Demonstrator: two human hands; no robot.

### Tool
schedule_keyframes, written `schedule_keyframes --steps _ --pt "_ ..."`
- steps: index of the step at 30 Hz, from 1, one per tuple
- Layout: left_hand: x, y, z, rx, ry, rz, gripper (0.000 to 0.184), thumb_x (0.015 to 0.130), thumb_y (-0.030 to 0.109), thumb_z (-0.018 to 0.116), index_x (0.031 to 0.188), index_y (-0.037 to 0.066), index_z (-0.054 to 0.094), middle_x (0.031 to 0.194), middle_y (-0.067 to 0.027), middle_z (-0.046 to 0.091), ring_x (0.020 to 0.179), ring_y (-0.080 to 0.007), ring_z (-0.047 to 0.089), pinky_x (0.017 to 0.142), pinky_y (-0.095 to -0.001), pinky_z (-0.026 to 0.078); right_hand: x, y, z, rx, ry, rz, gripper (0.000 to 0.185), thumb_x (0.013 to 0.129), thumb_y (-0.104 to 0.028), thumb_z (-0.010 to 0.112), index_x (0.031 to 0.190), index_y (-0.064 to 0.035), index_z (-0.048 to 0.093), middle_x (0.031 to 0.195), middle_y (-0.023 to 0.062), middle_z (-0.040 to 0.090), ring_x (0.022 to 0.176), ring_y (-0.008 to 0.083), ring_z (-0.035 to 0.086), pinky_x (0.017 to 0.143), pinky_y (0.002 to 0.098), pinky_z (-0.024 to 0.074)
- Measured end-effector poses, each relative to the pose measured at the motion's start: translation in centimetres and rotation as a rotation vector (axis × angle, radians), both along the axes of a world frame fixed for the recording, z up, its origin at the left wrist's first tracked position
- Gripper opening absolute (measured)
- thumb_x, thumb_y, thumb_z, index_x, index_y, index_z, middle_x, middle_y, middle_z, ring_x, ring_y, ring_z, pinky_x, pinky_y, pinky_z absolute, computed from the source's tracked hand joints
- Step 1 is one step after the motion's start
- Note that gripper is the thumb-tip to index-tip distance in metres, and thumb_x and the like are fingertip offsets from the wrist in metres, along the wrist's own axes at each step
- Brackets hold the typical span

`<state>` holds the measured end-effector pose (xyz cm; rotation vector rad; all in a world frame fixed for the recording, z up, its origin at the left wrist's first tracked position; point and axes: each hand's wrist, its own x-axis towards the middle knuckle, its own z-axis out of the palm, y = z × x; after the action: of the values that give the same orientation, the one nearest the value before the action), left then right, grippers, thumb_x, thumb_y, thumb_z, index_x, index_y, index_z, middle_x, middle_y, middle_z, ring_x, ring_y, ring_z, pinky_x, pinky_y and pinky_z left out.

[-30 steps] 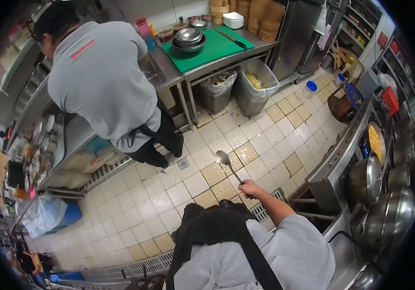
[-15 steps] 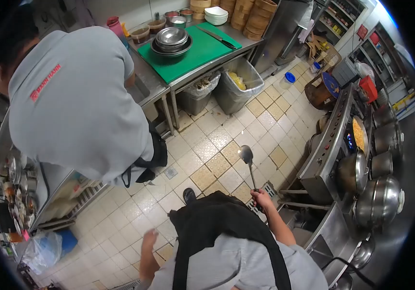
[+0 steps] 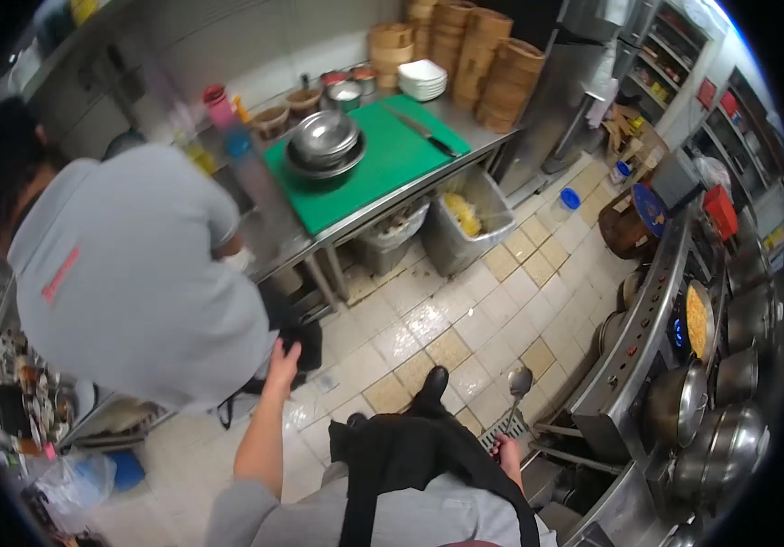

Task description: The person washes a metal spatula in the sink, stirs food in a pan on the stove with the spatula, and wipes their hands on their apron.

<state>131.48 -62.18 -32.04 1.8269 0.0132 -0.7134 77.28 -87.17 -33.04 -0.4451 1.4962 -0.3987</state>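
Right hand (image 3: 507, 450) grips ladle (image 3: 519, 381), left hand (image 3: 282, 366) is loosely open beside co-worker (image 3: 141, 273) (can't tell if touching).

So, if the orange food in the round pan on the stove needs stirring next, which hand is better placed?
Probably the right hand: it holds the long-handled metal ladle and is nearer the pan. The left hand looks empty and is on the opposite side, near the co-worker's grey shirt.

A round-bowled metal ladle (image 3: 519, 383) is held by its handle in the right hand (image 3: 506, 450), bowl forward above the tiled floor (image 3: 426, 319).
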Motion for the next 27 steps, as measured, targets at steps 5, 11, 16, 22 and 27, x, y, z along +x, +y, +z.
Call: schedule_keyframes --steps 5,11,16,22,27 --pt "-8.6 0.5 -9.3 0.606 -0.307 -0.641 0.054 0.091 0.029 0.065 0.135 -0.002 0.057 0.120 -0.0272 0.066 0.111 -0.0388 0.065 0.094 -0.0473 0.051 0.5 -10.1 -2.4 -0.002 -0.051 0.041 0.013 0.094 -0.011 0.058 0.082 -0.0099 0.052 0.060 -0.0003 0.045 0.048 0.0128 0.045 0.043 0.0313 0.0391" --pt "-17.5 -0.3 -8.0 0.738 0.278 -0.604 0.038 0.096 0.032 0.054 0.097 0.000 0.073 0.097 -0.0226 0.073 0.090 -0.0360 0.069 0.081 -0.0487 0.052 4.2 -22.7 0.8 -0.117 -0.068 0.198 0.018 0.096 -0.014 0.058 0.081 -0.0099 0.051 0.060 -0.0004 0.046 0.047 0.0132 0.046 0.044 0.0318 0.0423" --pt "-17.3 -0.8 -11.7 0.607 -0.017 -0.645 0.039 0.092 0.034 0.056 0.097 0.000 0.072 0.101 -0.0251 0.071 0.095 -0.0429 0.067 0.086 -0.0491 0.052 7.7 -29.0 1.2 -0.121 -0.084 0.292 0.012 0.096 -0.016 0.060 0.094 -0.0084 0.051 0.064 -0.0016 0.044 0.048 0.0120 0.043 0.042 0.0293 0.0395" --pt "-10.9 -8.9 -13.6 0.658 -0.171 -0.419 0.046 0.089 0.039 0.061 0.110 -0.001 0.070 0.114 -0.0238 0.069 0.111 -0.0394 0.064 0.096 -0.0436 0.051 8.1 -32.1 -2.5 -0.285 0.103 0.615 0.018 0.096 -0.020 0.062 0.082 -0.0095 0.057 0.066 0.0014 0.053 0.052 0.0149 0.050 0.048 0.0319 0.0417" --pt "-5.0 -18.3 -13.8 0.629 -0.123 -0.535 0.042 0.090 0.036 0.062 0.113 0.002 0.070 0.117 -0.0237 0.068 0.113 -0.0388 0.064 0.098 -0.0436 0.050 5.3 -35.8 -7.8 -0.582 0.390 0.838 0.027 0.095 -0.022 0.063 0.071 -0.0096 0.059 0.068 0.0037 0.058 0.054 0.0181 0.052 0.056 0.0330 0.0423"
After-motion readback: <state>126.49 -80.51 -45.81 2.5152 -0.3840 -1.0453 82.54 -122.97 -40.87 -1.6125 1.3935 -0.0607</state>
